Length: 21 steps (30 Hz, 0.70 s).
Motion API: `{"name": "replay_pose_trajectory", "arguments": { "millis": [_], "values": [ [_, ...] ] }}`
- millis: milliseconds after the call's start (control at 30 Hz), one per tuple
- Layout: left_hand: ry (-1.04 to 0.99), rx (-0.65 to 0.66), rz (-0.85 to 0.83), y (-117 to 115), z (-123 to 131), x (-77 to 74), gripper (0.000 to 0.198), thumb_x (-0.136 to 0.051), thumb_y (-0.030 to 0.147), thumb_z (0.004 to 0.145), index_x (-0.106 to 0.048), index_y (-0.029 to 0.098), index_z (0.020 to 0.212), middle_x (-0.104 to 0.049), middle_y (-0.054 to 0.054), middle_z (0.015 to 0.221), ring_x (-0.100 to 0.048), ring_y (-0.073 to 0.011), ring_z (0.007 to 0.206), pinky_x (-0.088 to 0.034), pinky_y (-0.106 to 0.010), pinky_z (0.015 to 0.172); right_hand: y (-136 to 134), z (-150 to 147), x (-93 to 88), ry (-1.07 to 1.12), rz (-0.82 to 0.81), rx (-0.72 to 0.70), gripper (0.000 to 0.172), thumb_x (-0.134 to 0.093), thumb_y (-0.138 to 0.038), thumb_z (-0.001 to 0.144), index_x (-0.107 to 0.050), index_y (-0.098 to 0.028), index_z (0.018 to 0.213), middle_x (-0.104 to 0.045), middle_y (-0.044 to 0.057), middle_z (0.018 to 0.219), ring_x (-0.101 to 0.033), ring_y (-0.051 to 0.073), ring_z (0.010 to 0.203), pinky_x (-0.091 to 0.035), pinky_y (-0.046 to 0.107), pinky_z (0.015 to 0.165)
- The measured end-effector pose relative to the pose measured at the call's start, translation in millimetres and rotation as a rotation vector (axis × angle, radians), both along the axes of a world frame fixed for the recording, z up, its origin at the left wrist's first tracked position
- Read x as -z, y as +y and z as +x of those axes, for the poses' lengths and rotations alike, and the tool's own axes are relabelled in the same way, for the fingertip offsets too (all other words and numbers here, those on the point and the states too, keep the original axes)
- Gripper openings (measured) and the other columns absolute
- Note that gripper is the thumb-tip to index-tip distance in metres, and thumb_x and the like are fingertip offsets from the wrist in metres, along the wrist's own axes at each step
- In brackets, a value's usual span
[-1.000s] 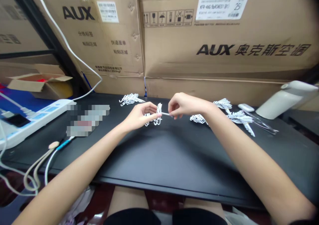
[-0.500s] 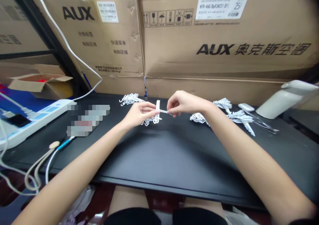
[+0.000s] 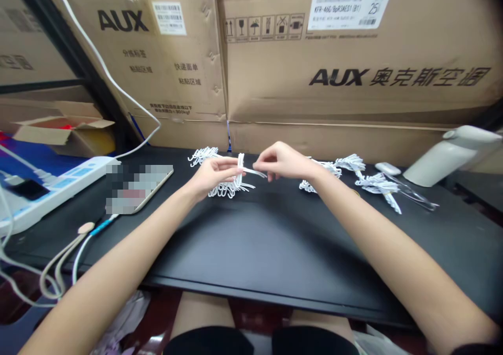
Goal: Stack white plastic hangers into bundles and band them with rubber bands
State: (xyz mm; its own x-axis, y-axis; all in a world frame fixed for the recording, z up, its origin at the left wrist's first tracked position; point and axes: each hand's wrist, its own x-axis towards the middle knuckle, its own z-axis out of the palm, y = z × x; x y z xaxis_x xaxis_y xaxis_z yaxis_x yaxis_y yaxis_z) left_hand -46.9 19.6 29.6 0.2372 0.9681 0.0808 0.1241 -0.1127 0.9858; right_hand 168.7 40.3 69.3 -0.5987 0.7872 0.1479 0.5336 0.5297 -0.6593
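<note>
My left hand [image 3: 214, 176] pinches a folded bundle of thin white cord [image 3: 240, 161] between thumb and fingers, and the fold stands upright. Loose ends of that cord stretch rightward to my right hand [image 3: 280, 161], whose fingers are closed at them. Just below my left hand lies a pile of looped white cords [image 3: 226, 189], and another white bundle [image 3: 204, 155] rests behind it. Beyond my right wrist are more bundles of white cord [image 3: 351, 162], partly hidden by the forearm.
Large cardboard boxes [image 3: 267, 93] stand along the back of the black table [image 3: 251, 240]. A white power strip [image 3: 66, 187], a blurred-out phone [image 3: 145, 187] and cables are at left. A pale bottle [image 3: 444, 156] and glasses [image 3: 416, 195] lie at right.
Both hands have shifted slightly left with the cord. The right fingers have moved closer to the left hand, and the cord ends now hang out bent beside them.
</note>
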Motion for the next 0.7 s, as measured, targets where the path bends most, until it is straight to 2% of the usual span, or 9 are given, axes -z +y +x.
{"name": "replay_pose_trajectory", "arguments": {
  "millis": [100, 167, 233, 400, 500, 700],
  "values": [
    [-0.126, -0.119, 0.041, 6, -5, -2.0, 0.039, -0.08, 0.032, 0.063, -0.069, 0.015, 0.096, -0.073, -0.008, 0.092, -0.069, -0.0215, 0.092, -0.052, -0.03, 0.079, 11, -5, 17.4, 0.117, 0.278, 0.377, 0.034, -0.042, -0.031, 0.09, -0.068, -0.013, 0.076, -0.063, 0.005, 0.06, -0.061, 0.015, 0.056, -0.044, 0.027, 0.062],
    [-0.197, -0.197, 0.047, 8, -8, -4.6, 0.036, -0.08, 0.03, 0.062, -0.069, 0.014, 0.092, -0.073, -0.007, 0.088, -0.069, -0.0209, 0.09, -0.052, -0.028, 0.075, 18, -7, 32.5, 0.114, 0.378, 0.502, 0.031, -0.043, -0.029, 0.089, -0.068, -0.013, 0.078, -0.068, 0.009, 0.074, -0.063, 0.02, 0.07, -0.044, 0.031, 0.071],
    [-0.228, -0.242, 0.047, 10, -9, -6.7, 0.033, -0.079, 0.029, 0.063, -0.069, 0.013, 0.091, -0.073, -0.007, 0.086, -0.07, -0.02, 0.088, -0.051, -0.025, 0.071, 24, -10, 48.1, 0.081, 0.337, 0.447, 0.026, -0.048, -0.025, 0.086, -0.069, -0.013, 0.078, -0.07, 0.012, 0.082, -0.063, 0.023, 0.079, -0.043, 0.033, 0.075],
    [-0.204, -0.244, 0.044, 9, -6, -4.9, 0.029, -0.077, 0.03, 0.065, -0.069, 0.014, 0.088, -0.073, -0.007, 0.085, -0.069, -0.0189, 0.086, -0.051, -0.024, 0.068, 27, -17, 76.0, 0.055, 0.183, 0.14, 0.016, -0.061, -0.025, 0.08, -0.073, -0.014, 0.08, -0.07, 0.004, 0.072, -0.06, 0.012, 0.063, -0.044, 0.022, 0.065],
    [-0.186, -0.252, 0.047, 8, -2, -1.0, 0.029, -0.076, 0.032, 0.067, -0.068, 0.013, 0.088, -0.072, -0.008, 0.086, -0.069, -0.0195, 0.087, -0.051, -0.025, 0.069, 26, -21, 82.0, 0.055, 0.142, 0.033, 0.014, -0.064, -0.022, 0.077, -0.074, -0.013, 0.083, -0.07, 0.002, 0.07, -0.055, 0.009, 0.058, -0.041, 0.02, 0.06],
    [-0.165, -0.172, 0.044, 3, 7, 1.2, 0.029, -0.072, 0.035, 0.072, -0.066, 0.014, 0.09, -0.072, -0.009, 0.091, -0.068, -0.0182, 0.087, -0.05, -0.024, 0.069, 27, -22, 85.6, 0.063, 0.123, -0.024, 0.012, -0.06, -0.014, 0.077, -0.072, -0.011, 0.08, -0.067, 0.002, 0.067, -0.051, 0.008, 0.056, -0.038, 0.02, 0.058]
  ]
}}
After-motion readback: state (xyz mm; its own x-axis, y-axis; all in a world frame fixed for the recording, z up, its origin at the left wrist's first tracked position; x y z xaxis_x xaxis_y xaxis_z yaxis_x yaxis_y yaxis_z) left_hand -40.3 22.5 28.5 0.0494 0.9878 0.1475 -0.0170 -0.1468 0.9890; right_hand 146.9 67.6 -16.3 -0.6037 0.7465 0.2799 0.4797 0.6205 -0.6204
